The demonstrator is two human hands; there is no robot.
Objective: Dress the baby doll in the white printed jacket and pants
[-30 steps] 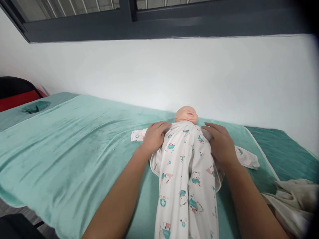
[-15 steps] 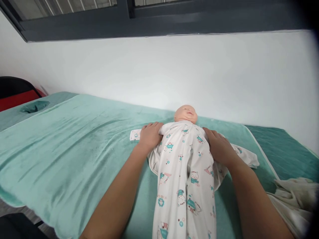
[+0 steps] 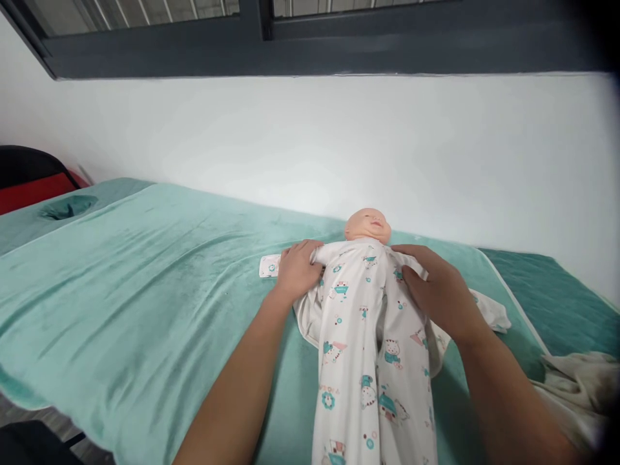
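A baby doll (image 3: 365, 225) lies face up on a bed covered with a light green sheet (image 3: 145, 303). A white baby garment (image 3: 351, 329) printed with small animals and houses lies over its body, covering it below the neck. At the doll's shoulder on the left side, my left hand (image 3: 298, 271) is closed round the garment's edge, its fingertips partly hidden. My right hand (image 3: 438, 287) has thumb and fingers closed on the cloth at the other shoulder, pulling up a small fold. Sleeves stick out beyond both hands.
A crumpled beige cloth (image 3: 578, 387) lies at the right edge. Behind the bed stands a white wall (image 3: 290, 142) below a dark window frame (image 3: 169, 55). A red and black object (image 3: 33, 184) is at the far left. The bed cover has a hole (image 3: 70, 206) there.
My right hand has risen from lying flat along the doll's side to pinching the cloth at its shoulder. My left hand stays nearly in place. The view has shifted slightly.
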